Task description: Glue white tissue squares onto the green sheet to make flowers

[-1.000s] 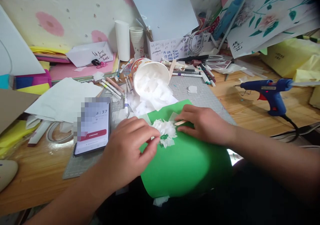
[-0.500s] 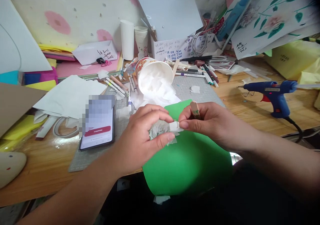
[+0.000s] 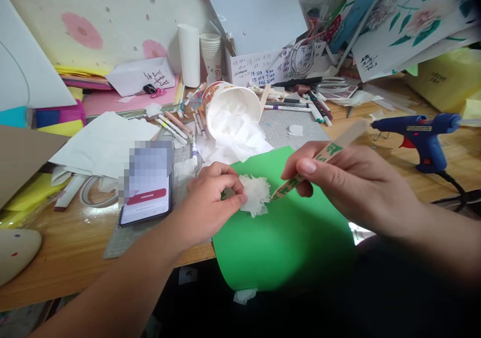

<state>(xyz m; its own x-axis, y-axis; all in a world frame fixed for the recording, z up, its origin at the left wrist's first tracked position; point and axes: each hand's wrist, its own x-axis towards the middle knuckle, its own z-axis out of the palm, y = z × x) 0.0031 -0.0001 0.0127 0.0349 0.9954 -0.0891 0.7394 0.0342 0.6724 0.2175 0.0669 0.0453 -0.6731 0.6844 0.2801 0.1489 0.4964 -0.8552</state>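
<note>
My right hand (image 3: pixel 338 178) grips a flat wooden stick (image 3: pixel 332 150) with green print, its lower tip at the right edge of a ruffled white tissue-paper cluster (image 3: pixel 256 194). My left hand (image 3: pixel 216 198) is closed at the cluster's left edge, thumb and forefinger pinching it. Under the cluster lies a green sheet (image 3: pixel 281 248), which hangs over the table's front edge. Just behind, a paper tub (image 3: pixel 231 110) lies on its side with white tissue pieces (image 3: pixel 240 137) spilling from its mouth.
A blue glue gun (image 3: pixel 417 132) stands at the right with its cord trailing. At the left are a phone (image 3: pixel 146 183), white paper sheets (image 3: pixel 105 140) and a tape roll (image 3: pixel 97 193). Markers (image 3: pixel 317 107), paper cups (image 3: pixel 210 55) and a white box (image 3: pixel 141 75) line the back.
A small white tissue piece between my hands is now part of the cluster or hidden. The right hand has moved right and swung the stick down to the cluster; the left fingers have closed.
</note>
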